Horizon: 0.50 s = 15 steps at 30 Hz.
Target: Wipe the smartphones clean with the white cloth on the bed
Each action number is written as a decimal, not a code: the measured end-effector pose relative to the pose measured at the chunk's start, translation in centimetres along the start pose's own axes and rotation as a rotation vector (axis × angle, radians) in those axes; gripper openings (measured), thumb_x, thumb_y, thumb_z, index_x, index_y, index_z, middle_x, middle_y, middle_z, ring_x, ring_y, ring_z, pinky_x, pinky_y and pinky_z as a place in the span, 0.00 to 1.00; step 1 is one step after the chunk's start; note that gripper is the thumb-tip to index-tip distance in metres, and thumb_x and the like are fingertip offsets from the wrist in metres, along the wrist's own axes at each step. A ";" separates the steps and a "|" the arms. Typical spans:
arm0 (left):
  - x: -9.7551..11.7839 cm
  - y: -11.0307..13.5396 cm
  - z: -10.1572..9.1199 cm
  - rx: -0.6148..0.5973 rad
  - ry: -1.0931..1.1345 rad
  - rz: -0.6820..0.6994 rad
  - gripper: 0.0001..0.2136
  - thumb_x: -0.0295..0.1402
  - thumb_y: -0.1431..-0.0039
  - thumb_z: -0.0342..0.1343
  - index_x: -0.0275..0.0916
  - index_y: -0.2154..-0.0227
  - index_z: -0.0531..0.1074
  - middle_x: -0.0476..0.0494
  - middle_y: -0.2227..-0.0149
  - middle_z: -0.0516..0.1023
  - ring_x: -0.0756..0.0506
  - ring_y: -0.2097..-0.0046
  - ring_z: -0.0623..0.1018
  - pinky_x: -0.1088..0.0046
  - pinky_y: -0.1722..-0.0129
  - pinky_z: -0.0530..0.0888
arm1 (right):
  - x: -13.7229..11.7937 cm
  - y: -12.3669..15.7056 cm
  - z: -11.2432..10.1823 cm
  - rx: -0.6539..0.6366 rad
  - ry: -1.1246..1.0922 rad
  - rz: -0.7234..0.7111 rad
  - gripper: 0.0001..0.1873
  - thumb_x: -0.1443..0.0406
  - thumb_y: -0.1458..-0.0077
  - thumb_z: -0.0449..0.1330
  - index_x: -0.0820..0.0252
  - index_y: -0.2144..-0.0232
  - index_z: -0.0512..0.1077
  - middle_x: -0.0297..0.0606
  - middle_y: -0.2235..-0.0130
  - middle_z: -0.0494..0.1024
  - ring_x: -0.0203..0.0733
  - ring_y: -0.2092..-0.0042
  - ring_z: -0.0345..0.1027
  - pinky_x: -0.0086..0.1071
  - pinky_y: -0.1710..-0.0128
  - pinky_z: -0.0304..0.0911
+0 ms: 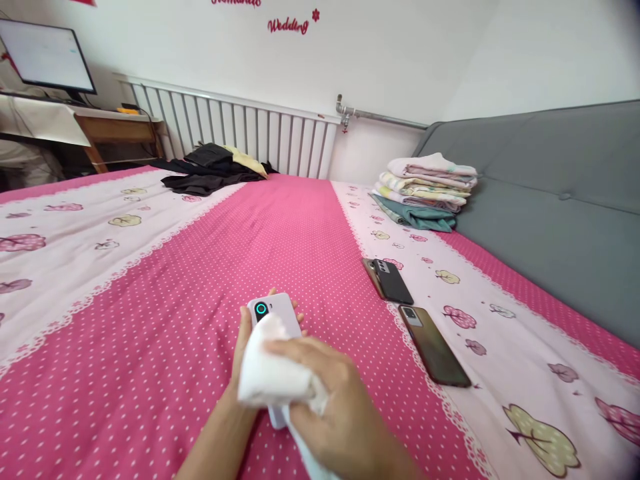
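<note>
A pale lilac smartphone (285, 308) lies back side up in my left hand (242, 347), whose fingers curl around its edges. A teal ring glows in its dark camera area at the top left. My right hand (345, 393) is closed on a folded white cloth (273, 373), which lies over the middle of the phone's back and hides much of it. Below the hand, an end of the cloth hangs down. To the right, on the bed, lie a black phone (395, 283) overlapping a brownish phone case (373, 275), and nearer a brown-green phone (435, 347).
The pink dotted bedspread (295, 233) spreads under everything. Folded fabrics (427, 187) are stacked by the grey headboard (550, 187). Dark clothes (210, 170) lie at the far edge before a white radiator (240, 127). A monitor (47, 57) stands on a desk at left.
</note>
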State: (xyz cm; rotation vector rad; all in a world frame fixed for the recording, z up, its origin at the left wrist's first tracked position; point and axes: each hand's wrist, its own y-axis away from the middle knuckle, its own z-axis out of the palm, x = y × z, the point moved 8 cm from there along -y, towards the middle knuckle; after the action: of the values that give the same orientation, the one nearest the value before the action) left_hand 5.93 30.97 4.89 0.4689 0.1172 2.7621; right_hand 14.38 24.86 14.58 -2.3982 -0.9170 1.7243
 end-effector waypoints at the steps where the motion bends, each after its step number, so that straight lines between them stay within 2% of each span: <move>1: 0.1 0.1 0.0 0.034 0.000 0.030 0.25 0.51 0.39 0.44 0.45 0.44 0.66 0.41 0.55 0.79 0.38 0.56 0.79 0.59 0.53 0.74 | 0.4 -0.1 -1.4 0.101 0.061 0.014 0.36 0.77 0.58 0.51 0.47 0.46 0.67 0.32 0.51 0.72 0.37 0.51 0.67 0.31 0.48 0.63; 3: 0.2 0.2 -0.1 0.104 -0.015 0.075 0.23 0.51 0.39 0.45 0.46 0.46 0.67 0.42 0.56 0.80 0.38 0.59 0.80 0.55 0.53 0.74 | 1.3 -0.2 -3.4 0.274 0.226 0.042 0.36 0.77 0.57 0.51 0.49 0.45 0.66 0.35 0.50 0.71 0.40 0.49 0.65 0.36 0.46 0.62; 5: -0.1 0.3 0.0 0.129 -0.035 0.060 0.24 0.52 0.39 0.44 0.45 0.48 0.69 0.42 0.59 0.81 0.38 0.61 0.80 0.53 0.54 0.74 | 2.2 -0.4 -3.7 0.304 0.369 0.084 0.36 0.77 0.56 0.51 0.50 0.44 0.65 0.38 0.49 0.70 0.44 0.48 0.64 0.40 0.46 0.62; 10: -0.1 0.2 0.1 0.094 -0.072 0.015 0.30 0.55 0.40 0.40 0.33 0.54 0.73 0.34 0.64 0.81 0.36 0.61 0.80 0.55 0.56 0.75 | 3.0 -0.5 0.5 0.041 0.562 0.123 0.38 0.77 0.57 0.52 0.47 0.44 0.65 0.40 0.50 0.70 0.48 0.52 0.67 0.43 0.54 0.67; 15: 1.1 0.4 -0.7 0.181 -0.118 0.055 0.31 0.55 0.40 0.40 0.32 0.49 0.69 0.31 0.61 0.80 0.36 0.63 0.80 0.57 0.63 0.77 | 1.7 0.2 2.6 -0.042 0.476 0.095 0.40 0.77 0.59 0.53 0.42 0.44 0.63 0.36 0.51 0.69 0.45 0.54 0.66 0.41 0.54 0.66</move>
State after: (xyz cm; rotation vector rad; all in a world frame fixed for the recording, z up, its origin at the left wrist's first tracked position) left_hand 4.65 30.96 4.64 0.6908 0.3328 2.7821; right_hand 12.56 24.73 12.09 -2.7331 -0.7813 1.0748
